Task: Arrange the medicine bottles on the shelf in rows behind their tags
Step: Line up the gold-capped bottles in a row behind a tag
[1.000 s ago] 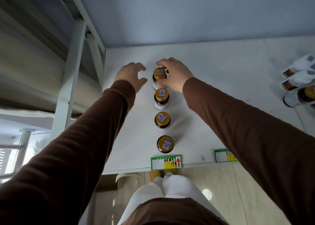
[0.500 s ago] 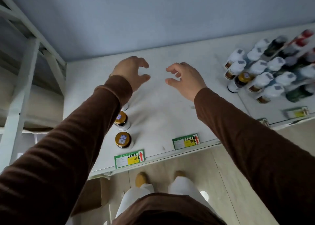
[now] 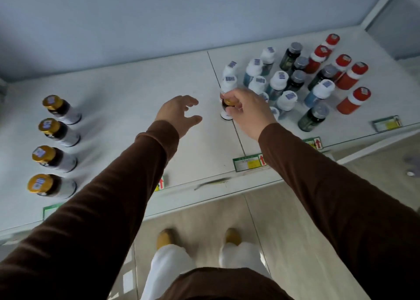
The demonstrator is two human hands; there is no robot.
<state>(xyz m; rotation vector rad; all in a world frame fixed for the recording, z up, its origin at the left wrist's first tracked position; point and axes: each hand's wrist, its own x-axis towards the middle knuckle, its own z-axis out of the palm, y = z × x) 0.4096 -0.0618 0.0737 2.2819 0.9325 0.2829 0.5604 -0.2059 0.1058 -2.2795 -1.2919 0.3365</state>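
Both hands have swung right: right hand [image 3: 247, 109] pinches gold-capped bottle [image 3: 228, 105] (left hand [image 3: 179, 113] empty, spread); neighbouring white-capped bottle [image 3: 229, 84] could topple.

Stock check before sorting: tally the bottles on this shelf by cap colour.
Gold-capped bottles: 5, one of them gripped by the right hand
White-capped bottles: 10, two partly hidden behind that hand
Red-capped bottles: 5
Grey-capped bottles: 5
Total: 25

brown sleeves [image 3: 127, 199], white trousers [image 3: 168, 268]
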